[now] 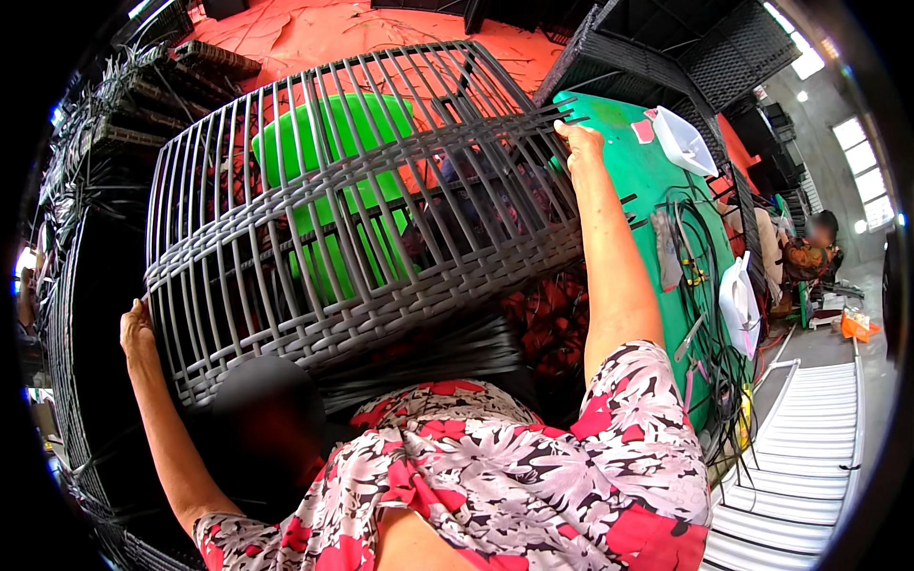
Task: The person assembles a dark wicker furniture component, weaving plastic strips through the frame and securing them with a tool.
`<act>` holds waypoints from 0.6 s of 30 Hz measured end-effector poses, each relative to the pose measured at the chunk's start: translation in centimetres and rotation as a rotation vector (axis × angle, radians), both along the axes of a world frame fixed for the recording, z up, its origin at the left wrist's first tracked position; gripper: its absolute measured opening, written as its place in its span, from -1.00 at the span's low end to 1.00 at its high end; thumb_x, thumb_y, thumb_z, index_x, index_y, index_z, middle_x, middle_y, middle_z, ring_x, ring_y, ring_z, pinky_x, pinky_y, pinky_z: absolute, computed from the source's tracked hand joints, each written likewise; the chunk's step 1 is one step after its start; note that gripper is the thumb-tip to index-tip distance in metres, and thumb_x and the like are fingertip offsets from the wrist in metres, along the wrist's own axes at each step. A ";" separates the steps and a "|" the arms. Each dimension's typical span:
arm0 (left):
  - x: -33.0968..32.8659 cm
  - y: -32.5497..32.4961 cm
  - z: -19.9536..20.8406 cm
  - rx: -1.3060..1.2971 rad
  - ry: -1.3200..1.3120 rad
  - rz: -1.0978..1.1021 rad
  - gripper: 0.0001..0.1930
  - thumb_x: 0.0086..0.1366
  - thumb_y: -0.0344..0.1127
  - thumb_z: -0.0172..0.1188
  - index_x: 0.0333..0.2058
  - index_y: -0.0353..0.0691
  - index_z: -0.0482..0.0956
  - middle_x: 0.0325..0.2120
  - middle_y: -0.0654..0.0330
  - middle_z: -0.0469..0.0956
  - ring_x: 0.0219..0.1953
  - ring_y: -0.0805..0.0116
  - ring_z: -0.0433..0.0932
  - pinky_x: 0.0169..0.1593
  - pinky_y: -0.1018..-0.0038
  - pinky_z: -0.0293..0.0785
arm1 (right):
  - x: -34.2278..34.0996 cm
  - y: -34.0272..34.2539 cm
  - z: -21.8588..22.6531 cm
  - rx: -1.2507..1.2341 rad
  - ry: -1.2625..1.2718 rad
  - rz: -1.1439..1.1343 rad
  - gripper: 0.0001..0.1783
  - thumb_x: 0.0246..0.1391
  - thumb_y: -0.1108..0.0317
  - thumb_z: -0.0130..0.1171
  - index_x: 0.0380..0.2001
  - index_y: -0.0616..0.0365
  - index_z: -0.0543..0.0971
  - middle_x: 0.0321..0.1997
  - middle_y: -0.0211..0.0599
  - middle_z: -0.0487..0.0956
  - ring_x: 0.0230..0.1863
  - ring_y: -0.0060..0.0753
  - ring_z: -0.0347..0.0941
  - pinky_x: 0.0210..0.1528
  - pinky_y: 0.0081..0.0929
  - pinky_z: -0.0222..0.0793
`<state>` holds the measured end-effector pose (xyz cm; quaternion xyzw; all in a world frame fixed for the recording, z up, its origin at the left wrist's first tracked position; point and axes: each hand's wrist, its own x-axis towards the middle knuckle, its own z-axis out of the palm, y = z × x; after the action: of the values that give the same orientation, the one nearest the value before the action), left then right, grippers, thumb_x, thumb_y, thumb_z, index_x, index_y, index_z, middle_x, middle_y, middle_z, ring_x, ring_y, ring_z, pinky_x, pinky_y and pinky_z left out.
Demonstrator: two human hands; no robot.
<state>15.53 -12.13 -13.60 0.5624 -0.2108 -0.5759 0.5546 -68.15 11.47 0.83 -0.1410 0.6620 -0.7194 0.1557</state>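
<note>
A wide, partly woven panel of grey plastic rattan strands (381,162) is tilted in front of me, with a dense woven band along its near edge and another across its middle. Between the bands the strands run bare and spaced apart. My left hand (138,325) is closed on the panel's left edge, near its lower corner. At the upper right side, my right hand (583,145) grips the edge, with loose strand ends sticking out past the fingers. Through the gaps shows a bright green plastic chair (328,119). The fingers on the panel's underside are hidden.
To the right is a green table (609,124) bearing white plastic trays (684,143) and a tangle of black strands (700,271). Dark woven furniture (124,143) is stacked at left. Red sheeting (276,38) covers the floor ahead. A white slatted rack (800,457) and a seated person (814,252) are farther right.
</note>
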 end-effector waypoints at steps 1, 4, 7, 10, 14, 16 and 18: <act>0.9 0.0 0.0 -0.001 0.002 0.018 -0.89 0.25 -0.39 0.09 -0.39 -0.32 0.49 -0.45 0.15 0.55 -0.40 0.32 0.54 -0.25 0.53 0.53 | 0.8 -0.4 0.3 0.009 -0.008 -0.006 -0.83 -0.33 0.67 0.32 -0.62 0.31 0.51 -0.51 -0.22 0.53 -0.51 -0.34 0.45 -0.37 -0.40 0.40; 3.4 0.0 0.4 -0.012 0.016 0.068 -0.88 0.25 -0.37 0.09 -0.41 -0.30 0.48 -0.47 0.17 0.53 -0.42 0.33 0.53 -0.26 0.54 0.52 | 0.4 -1.8 -0.5 0.005 -0.005 0.009 -0.82 -0.34 0.64 0.34 -0.55 0.37 0.55 -0.45 -0.15 0.57 -0.47 -0.28 0.49 -0.34 -0.36 0.42; -4.6 1.0 2.2 0.033 -0.054 -0.103 -0.88 0.25 -0.36 0.10 -0.42 -0.28 0.48 -0.47 0.18 0.53 -0.44 0.34 0.52 -0.28 0.53 0.51 | -1.1 1.0 -0.1 0.049 0.038 -0.029 -0.80 -0.35 0.58 0.37 -0.56 0.36 0.55 -0.47 -0.17 0.57 -0.50 -0.29 0.48 -0.37 -0.35 0.42; -0.8 1.9 2.8 0.051 -0.019 -0.013 -0.87 0.22 -0.32 0.16 -0.41 -0.26 0.49 -0.48 0.20 0.53 -0.47 0.37 0.50 -0.28 0.55 0.48 | -0.4 -1.8 -0.4 0.048 0.087 0.018 -0.77 -0.39 0.56 0.39 -0.57 0.36 0.55 -0.49 -0.16 0.56 -0.50 -0.29 0.49 -0.38 -0.36 0.41; -6.8 4.3 8.8 -0.113 -0.862 0.268 -0.60 0.06 -0.17 0.34 -0.24 -0.34 0.50 -0.31 0.11 0.48 -0.30 0.32 0.46 -0.14 0.48 0.42 | -2.3 1.1 0.9 0.624 0.587 -0.134 -0.40 -0.25 0.06 0.35 -0.23 0.35 0.49 -0.18 0.02 0.54 -0.22 -0.14 0.48 -0.12 -0.26 0.38; -15.5 9.0 15.8 -0.400 -1.302 0.205 -0.52 0.05 -0.18 0.33 -0.13 -0.37 0.46 -0.15 0.02 0.43 -0.13 0.29 0.44 -0.04 0.41 0.40 | 1.9 1.3 3.2 0.486 1.034 -0.038 -0.30 -0.27 0.10 0.34 -0.06 0.26 0.41 0.05 0.06 0.40 0.07 -0.06 0.29 0.10 -0.22 0.22; -21.4 11.1 19.4 -0.736 -1.324 -0.106 -0.54 0.01 -0.24 0.31 -0.12 -0.32 0.45 -0.14 0.01 0.43 -0.10 0.21 0.41 -0.01 0.36 0.37 | 4.5 0.3 4.4 0.484 1.284 0.413 -0.30 -0.24 0.16 0.31 0.03 0.21 0.39 0.13 -0.04 0.36 0.13 -0.08 0.25 0.17 -0.27 0.15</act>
<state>-5.89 -1.02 5.84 0.5585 -0.7050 -0.0367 0.4355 -63.62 11.80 5.23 -0.6204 0.7238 -0.2833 -0.1047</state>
